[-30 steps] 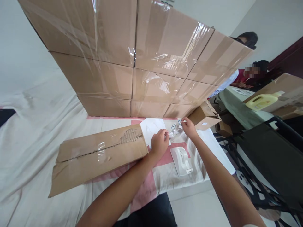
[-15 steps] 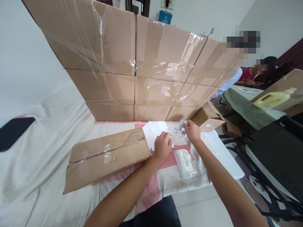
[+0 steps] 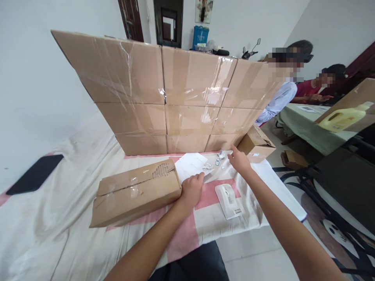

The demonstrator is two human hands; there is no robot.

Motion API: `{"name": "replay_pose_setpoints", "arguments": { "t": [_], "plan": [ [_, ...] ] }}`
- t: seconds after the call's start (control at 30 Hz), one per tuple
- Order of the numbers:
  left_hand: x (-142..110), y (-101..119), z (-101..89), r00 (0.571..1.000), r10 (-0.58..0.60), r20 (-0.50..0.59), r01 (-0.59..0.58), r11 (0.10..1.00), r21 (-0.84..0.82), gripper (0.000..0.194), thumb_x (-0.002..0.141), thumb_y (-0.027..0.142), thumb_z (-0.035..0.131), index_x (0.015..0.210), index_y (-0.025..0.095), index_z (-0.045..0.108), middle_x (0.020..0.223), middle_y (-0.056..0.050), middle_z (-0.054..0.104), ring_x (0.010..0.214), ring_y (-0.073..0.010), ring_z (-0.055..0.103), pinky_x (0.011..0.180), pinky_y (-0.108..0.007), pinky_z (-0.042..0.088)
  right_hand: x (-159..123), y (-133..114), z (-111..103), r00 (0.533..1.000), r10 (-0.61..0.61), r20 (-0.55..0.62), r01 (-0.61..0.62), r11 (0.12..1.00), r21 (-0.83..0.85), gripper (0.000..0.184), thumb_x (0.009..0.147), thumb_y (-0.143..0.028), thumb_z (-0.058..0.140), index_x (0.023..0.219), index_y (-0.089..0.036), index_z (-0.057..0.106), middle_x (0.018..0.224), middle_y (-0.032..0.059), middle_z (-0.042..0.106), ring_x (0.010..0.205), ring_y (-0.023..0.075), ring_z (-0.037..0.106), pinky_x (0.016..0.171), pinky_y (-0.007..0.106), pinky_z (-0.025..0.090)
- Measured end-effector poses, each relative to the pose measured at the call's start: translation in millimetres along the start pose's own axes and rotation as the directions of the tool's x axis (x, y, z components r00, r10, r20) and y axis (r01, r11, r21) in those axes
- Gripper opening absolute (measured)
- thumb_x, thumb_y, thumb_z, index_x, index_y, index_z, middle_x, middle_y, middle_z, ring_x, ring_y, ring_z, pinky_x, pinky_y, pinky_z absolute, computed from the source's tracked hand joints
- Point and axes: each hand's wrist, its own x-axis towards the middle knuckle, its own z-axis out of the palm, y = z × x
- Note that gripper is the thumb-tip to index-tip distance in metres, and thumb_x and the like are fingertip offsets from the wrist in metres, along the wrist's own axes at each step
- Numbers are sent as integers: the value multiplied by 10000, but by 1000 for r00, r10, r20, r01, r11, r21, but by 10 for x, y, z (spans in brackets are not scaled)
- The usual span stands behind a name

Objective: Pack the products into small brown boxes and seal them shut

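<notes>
My left hand (image 3: 191,189) rests on the cloth at the right end of a flat taped cardboard box (image 3: 136,192), fingers curled, with its fingertips at the edge of a white paper sheet (image 3: 190,163). My right hand (image 3: 238,160) hovers beside several small scattered pieces (image 3: 218,159), its index finger stretched toward them and the other fingers loosely bent. Nothing shows in either hand. A white tape dispenser (image 3: 228,200) lies on the pink-and-white cloth between my forearms.
A wall of taped cardboard cartons (image 3: 175,93) stands behind the work area. A small brown box (image 3: 256,143) leans at its right end. Two people sit at a table (image 3: 304,125) to the right, near a yellow jug (image 3: 341,117). A black pad (image 3: 35,173) lies far left.
The view has risen and pulled back. My left hand slid back from the small pieces toward the flat box. My right hand let go of the pieces and now points with one finger.
</notes>
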Motion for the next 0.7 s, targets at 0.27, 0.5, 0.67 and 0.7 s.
{"name": "replay_pose_setpoints", "arguments": {
  "t": [0.27,0.5,0.67,0.7],
  "plan": [
    [-73,85,-361,911,-375,-172,101,608,-788,374,994,542,479,1048,205,633,944,-51,700,852,-196,664,729,-277,529,-594,-238,-47,932,-352,83,275,839,469,672,862,-209,603,1524,-299,524,1478,52,618,926,201,709,808,338,594],
    [-21,251,-132,915,-397,-68,88,362,-928,417,991,519,416,1266,252,580,1247,-127,711,1096,-242,711,929,-419,582,-805,-338,53,980,-186,75,82,712,697,794,866,-473,714,1587,-299,429,1597,137,482,946,245,721,808,413,618],
    [-18,195,-96,984,-175,-31,90,642,-761,331,929,476,545,1024,218,729,1068,-118,769,1075,-280,708,1038,-465,534,-840,-228,131,989,-99,108,-31,582,812,639,812,-484,730,1380,-211,624,1110,139,762,801,230,734,597,316,588],
    [-35,155,-104,988,-151,-37,83,714,-695,279,892,431,608,1027,225,739,1123,-116,762,1158,-296,678,1104,-477,489,-814,-179,140,994,-69,80,-27,565,824,589,781,-460,742,1305,-204,662,1083,129,763,797,218,724,605,306,581]
  ]
}}
